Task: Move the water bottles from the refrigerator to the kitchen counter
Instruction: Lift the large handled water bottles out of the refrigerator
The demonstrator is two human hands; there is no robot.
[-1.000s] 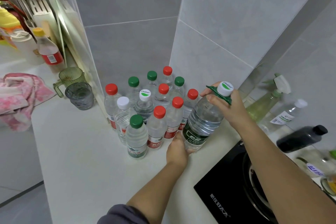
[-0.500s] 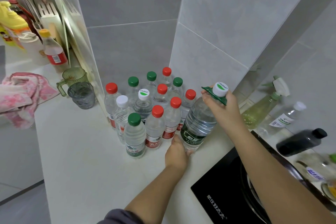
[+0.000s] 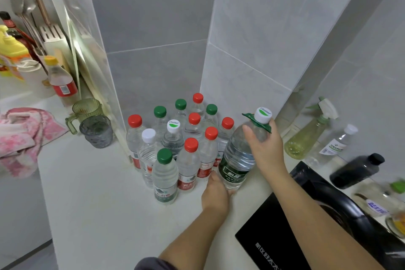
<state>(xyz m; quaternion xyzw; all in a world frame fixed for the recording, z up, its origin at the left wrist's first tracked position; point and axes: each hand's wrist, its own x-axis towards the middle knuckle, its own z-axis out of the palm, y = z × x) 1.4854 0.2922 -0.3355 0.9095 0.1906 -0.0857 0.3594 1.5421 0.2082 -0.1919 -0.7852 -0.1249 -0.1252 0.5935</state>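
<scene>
Two hands on the big bottle (image 3: 238,155): right hand (image 3: 265,147) wrapped round its shoulder, left hand (image 3: 215,193) cupping the base. It's tilted beside the small bottles (image 3: 188,160) on the counter (image 3: 98,193). Looks full, so probably heavy and slick. Neck-plus-base seems smart.

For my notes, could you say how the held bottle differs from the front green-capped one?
The held bottle is larger, tilted and white-capped; the front green-capped bottle is smaller and upright. The left hand and right hand grip the held bottle; the front one stands unheld. Both are clear with green labels.
</scene>
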